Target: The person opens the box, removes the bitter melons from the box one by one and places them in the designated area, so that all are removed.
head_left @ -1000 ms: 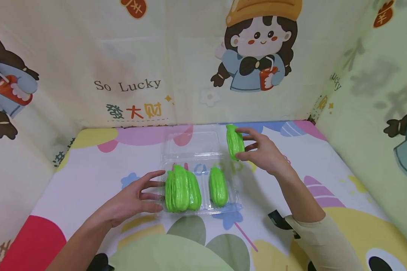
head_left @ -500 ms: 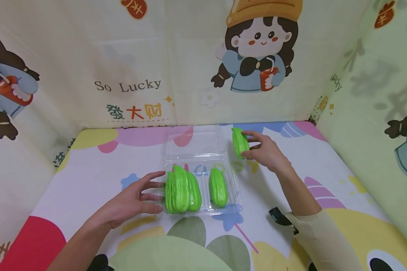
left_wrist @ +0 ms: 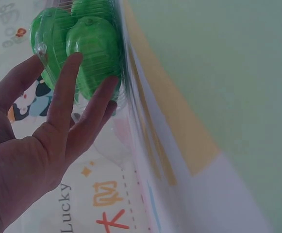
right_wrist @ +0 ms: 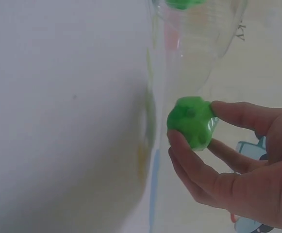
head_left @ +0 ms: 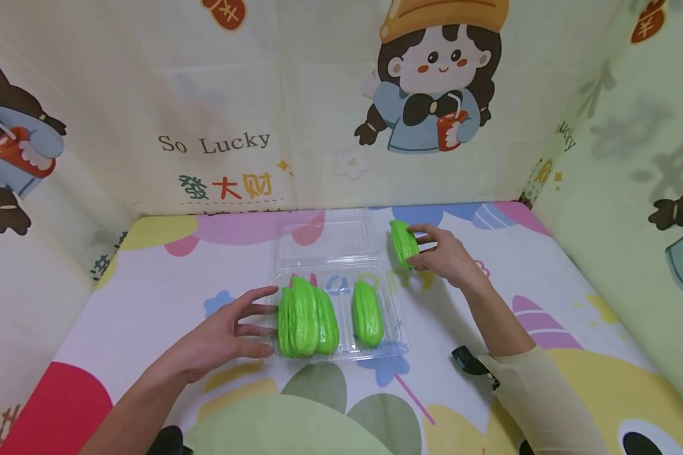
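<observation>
My right hand (head_left: 441, 256) pinches a glossy green ridged vegetable (head_left: 403, 244) between thumb and fingertips. In the right wrist view, the same green vegetable (right_wrist: 193, 121) is seen end-on, apart from the tabletop. My left hand (head_left: 222, 335) has its fingers spread along the left wall of a clear plastic clamshell box (head_left: 347, 351). Its fingertips (left_wrist: 75, 59) touch the box's outside in the left wrist view. Several similar green vegetables (head_left: 305, 319) lie bunched in the box's left compartment. One more green vegetable (head_left: 368, 315) lies in the right compartment.
The clear lid (head_left: 326, 237) lies folded back behind the box. A colourful printed cloth (head_left: 444, 404) covers the table. Printed cream curtains (head_left: 307, 95) stand along the back and sides. A dark strapped device (head_left: 469, 363) sits at the right sleeve.
My right hand has shifted slightly right and lower with the green ridged vegetable, away from the lid. The left hand and the box have hardly moved.
</observation>
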